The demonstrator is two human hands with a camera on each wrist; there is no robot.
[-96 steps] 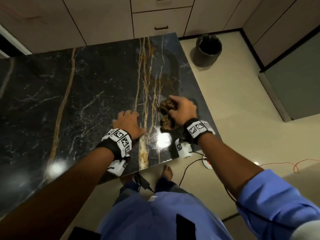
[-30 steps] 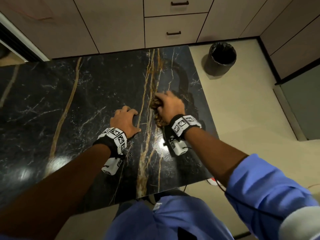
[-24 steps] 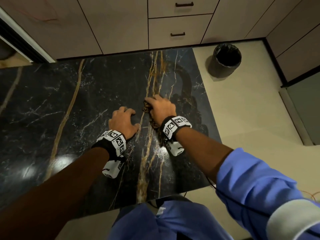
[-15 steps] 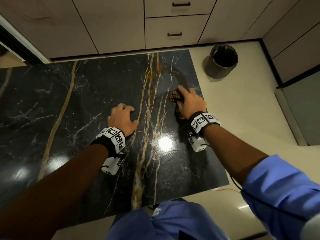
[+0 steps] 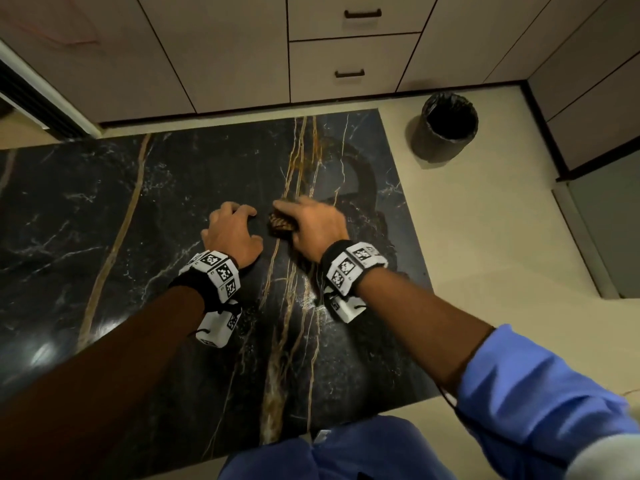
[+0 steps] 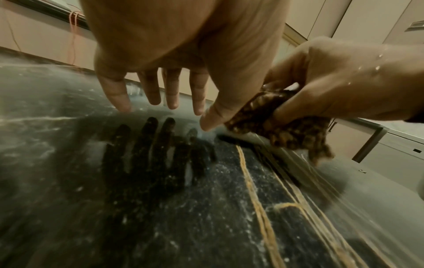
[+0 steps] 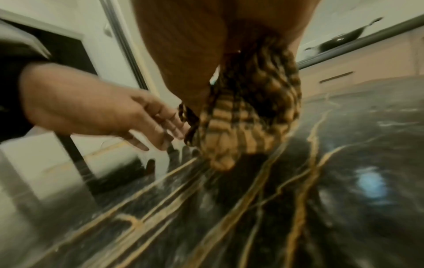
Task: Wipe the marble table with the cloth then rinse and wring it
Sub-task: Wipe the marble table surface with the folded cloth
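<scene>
**Inspector:** While the right hand (image 5: 313, 226) grips the bunched checked cloth (image 5: 281, 223) against the marble table (image 5: 104, 209), the left hand (image 5: 232, 233) is spread, its fingertips (image 6: 119, 103) bearing on the slab just beside the cloth. Do you concur?

**Assessor:** I do. The left holds nothing and its fingers are fairly straight. The cloth sits near the gold veins towards the right half of the table, wadded inside the right fist, with a loose corner hanging out in the left wrist view.

**Inspector:** Risks, in your judgement?

**Assessor:** First, the cloth is balled and not flat, so little of it meets the stone. Streaks or missed bands are likely. A dull curved smear shows beyond the right hand, and the left half of the table looks unvisited, though I cannot be certain.

**Inspector:** And the bracing hand?

**Assessor:** It may leave prints on the polished surface, which reflects the fingers plainly. Droplets show on the right hand, so the cloth is probably wet. On damp marble a leaning palm could slip.

**Inspector:** Anything near the edge?

**Assessor:** The right edge lies close. A wide stroke could carry the cloth off it, towards the floor by the black bin (image 5: 446, 129).
</scene>
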